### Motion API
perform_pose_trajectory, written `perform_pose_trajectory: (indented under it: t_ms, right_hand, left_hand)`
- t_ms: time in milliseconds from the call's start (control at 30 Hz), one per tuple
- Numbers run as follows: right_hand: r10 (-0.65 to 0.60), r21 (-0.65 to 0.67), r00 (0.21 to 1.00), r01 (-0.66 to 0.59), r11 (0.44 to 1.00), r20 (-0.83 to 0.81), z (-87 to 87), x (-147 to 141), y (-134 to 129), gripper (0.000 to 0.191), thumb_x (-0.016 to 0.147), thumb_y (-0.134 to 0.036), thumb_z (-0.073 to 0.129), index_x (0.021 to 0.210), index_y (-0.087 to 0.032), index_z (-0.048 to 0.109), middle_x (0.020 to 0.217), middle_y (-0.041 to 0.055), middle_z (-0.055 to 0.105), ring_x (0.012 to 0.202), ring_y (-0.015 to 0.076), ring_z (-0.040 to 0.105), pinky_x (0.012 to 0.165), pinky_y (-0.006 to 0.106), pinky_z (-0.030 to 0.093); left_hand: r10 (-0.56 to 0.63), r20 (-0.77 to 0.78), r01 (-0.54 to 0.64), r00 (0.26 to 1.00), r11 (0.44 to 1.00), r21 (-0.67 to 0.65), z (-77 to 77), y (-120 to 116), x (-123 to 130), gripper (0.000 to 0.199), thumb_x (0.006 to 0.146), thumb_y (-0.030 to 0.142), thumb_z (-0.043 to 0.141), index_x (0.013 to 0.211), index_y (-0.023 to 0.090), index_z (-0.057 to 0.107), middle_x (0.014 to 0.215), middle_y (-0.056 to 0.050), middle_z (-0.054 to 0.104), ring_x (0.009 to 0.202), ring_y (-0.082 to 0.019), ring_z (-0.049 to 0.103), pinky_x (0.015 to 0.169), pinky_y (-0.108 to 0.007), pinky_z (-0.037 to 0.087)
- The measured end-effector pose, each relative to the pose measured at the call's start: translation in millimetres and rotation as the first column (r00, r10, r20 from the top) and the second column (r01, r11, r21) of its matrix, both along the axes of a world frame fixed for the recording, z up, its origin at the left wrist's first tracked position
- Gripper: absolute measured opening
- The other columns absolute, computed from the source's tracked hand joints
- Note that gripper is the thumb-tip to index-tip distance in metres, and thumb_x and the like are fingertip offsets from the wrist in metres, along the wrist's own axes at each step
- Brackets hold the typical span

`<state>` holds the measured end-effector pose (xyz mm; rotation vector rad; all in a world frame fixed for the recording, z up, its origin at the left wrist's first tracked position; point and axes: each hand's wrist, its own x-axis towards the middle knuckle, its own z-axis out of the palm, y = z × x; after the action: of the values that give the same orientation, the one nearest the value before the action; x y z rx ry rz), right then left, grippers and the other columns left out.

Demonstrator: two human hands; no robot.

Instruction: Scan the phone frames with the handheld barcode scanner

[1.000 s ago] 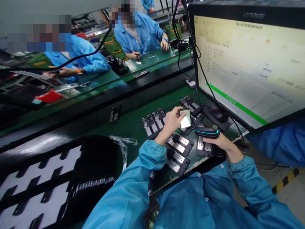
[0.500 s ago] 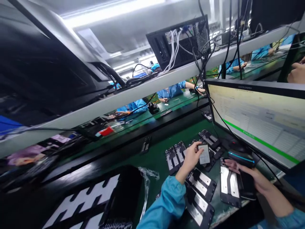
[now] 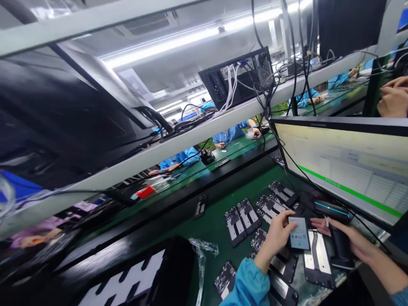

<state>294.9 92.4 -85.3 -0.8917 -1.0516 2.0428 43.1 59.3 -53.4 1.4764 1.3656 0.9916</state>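
My left hand (image 3: 280, 231) is closed on a flat phone battery (image 3: 299, 239), pinching its left edge with the printed label facing up. The battery is held over the left side of a phone frame (image 3: 319, 263) with a bare metal plate; whether they touch cannot be told. My right hand (image 3: 347, 238) is wrapped round the dark handle of a barcode scanner (image 3: 331, 209), which has a blue light strip on its head. Several more phone frames lie about my left hand, such as one (image 3: 235, 227) to its left. My left forearm hides parts of others.
A monitor (image 3: 347, 161) with a green PASS bar stands behind the scanner. A black tray with pale slots (image 3: 140, 272) lies left, beside crumpled clear plastic (image 3: 200, 255). A shelf rail (image 3: 191, 138) with cables crosses above. Co-workers' hands and blue sleeves show beyond it.
My left hand has carried the battery right and nearer, from above other frames to the frame beside the scanner. My right hand keeps hold of the scanner. The camera view has shifted.
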Motion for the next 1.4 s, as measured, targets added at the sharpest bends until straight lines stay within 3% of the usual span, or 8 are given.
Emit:
perform_pose_trajectory:
  t_ms: [267, 500, 733, 867, 967, 1167, 1300, 1400]
  right_hand:
    - [-0.012, 0.177, 0.989, -0.014, 0.984, 0.144, 14.0, -1.5, 3.9, 0.042, 0.081, -0.05, 0.069, 0.104, -0.016, 0.078, 0.11, 0.0139, 0.076, 0.109, 0.0319, 0.068, 0.106, 0.049, 0.046]
    - [0.088, 0.275, 0.969, -0.152, 0.949, 0.233, 28.5, -4.6, 32.9, 0.029, 0.071, -0.039, 0.082, 0.083, -0.013, 0.078, 0.078, 0.006, 0.077, 0.073, 0.0186, 0.069, 0.08, 0.036, 0.057]
    - [0.146, 0.202, 0.95, -0.206, 0.958, 0.275, 34.1, -3.8, 47.0, 0.036, 0.066, -0.045, 0.085, 0.084, -0.014, 0.078, 0.084, 0.0081, 0.079, 0.072, 0.0187, 0.07, 0.078, 0.036, 0.058]
    - [0.155, 0.172, 0.944, -0.211, 0.962, 0.293, 29.6, -8.8, 55.5, 0.033, 0.066, -0.04, 0.086, 0.086, -0.015, 0.078, 0.086, 0.007, 0.079, 0.08, 0.0208, 0.07, 0.089, 0.041, 0.056]
    - [0.082, 0.208, 0.947, -0.153, 0.966, 0.311, 37.4, -3.4, 40.3, 0.036, 0.065, -0.036, 0.087, 0.094, -0.016, 0.078, 0.093, 0.0052, 0.079, 0.09, 0.0229, 0.071, 0.101, 0.047, 0.05]
    - [-0.132, 0.317, 0.948, 0.035, 0.948, 0.29, 45.7, 11.1, -54.9, 0.054, 0.069, -0.036, 0.086, 0.12, -0.028, 0.069, 0.128, 0.0024, 0.07, 0.126, 0.0296, 0.058, 0.117, 0.054, 0.034]
    - [-0.21, 0.05, 0.956, 0.204, 0.978, 0.205, 38.1, 6.5, -88.6, 0.048, 0.071, -0.046, 0.082, 0.115, -0.031, 0.071, 0.128, 0.0043, 0.069, 0.124, 0.037, 0.059, 0.109, 0.062, 0.045]
    - [-0.225, -0.044, 0.957, 0.237, 0.971, 0.183, 42.5, 2.1, -84.5, 0.044, 0.071, -0.048, 0.079, 0.112, -0.037, 0.071, 0.136, 0.0034, 0.064, 0.127, 0.0387, 0.057, 0.107, 0.061, 0.049]
  left_hand:
    - [-0.097, -0.031, 0.095, 0.995, 0.994, -0.059, -14.6, -17.2, 13.0, 0.035, 0.081, 0.033, 0.068, 0.113, 0.019, 0.065, 0.102, -0.006, 0.068, 0.076, -0.016, 0.06, 0.069, -0.027, 0.049]
    - [-0.161, -0.052, 0.155, 0.986, 0.983, -0.103, -29.8, -16.3, 31.4, 0.035, 0.082, 0.035, 0.067, 0.113, 0.02, 0.062, 0.096, -0.004, 0.067, 0.069, -0.015, 0.058, 0.063, -0.027, 0.046]
    - [-0.094, -0.346, 0.187, 0.934, 0.951, 0.247, -28.2, -19.9, 29.7, 0.024, 0.086, 0.029, 0.064, 0.108, 0.019, 0.064, 0.115, -0.013, 0.06, 0.114, -0.026, 0.056, 0.102, -0.045, 0.044]
    - [-0.061, -0.536, 0.239, 0.842, 0.933, 0.269, -35.3, -30.6, 32.8, 0.039, 0.085, 0.027, 0.066, 0.123, 0.018, 0.057, 0.141, -0.017, 0.048, 0.145, -0.033, 0.029, 0.117, -0.056, 0.026]
    - [0.1, -0.604, 0.067, 0.791, 0.967, 0.247, -36.1, -58.2, 45.2, 0.066, 0.085, 0.022, 0.064, 0.143, 0.01, 0.036, 0.153, -0.024, 0.033, 0.151, -0.039, 0.01, 0.119, -0.063, 0.016]
    - [0.173, -0.273, -0.163, 0.946, 0.985, 0.061, -32.3, -106.5, 89.4, 0.069, 0.092, 0.026, 0.051, 0.151, 0.012, 0.018, 0.152, -0.024, 0.033, 0.145, -0.032, 0.031, 0.119, -0.051, 0.028]
    - [0.345, -0.048, -0.347, 0.937, 0.937, -0.031, -28.5, -87.0, 97.7, 0.059, 0.093, 0.027, 0.051, 0.147, 0.017, 0.028, 0.142, -0.019, 0.048, 0.133, -0.027, 0.048, 0.112, -0.043, 0.038]
    - [0.348, 0.06, -0.346, 0.936, 0.937, -0.041, -20.6, -51.5, 53.2, 0.053, 0.092, 0.024, 0.054, 0.142, 0.019, 0.037, 0.129, -0.015, 0.06, 0.118, -0.024, 0.06, 0.104, -0.039, 0.046]
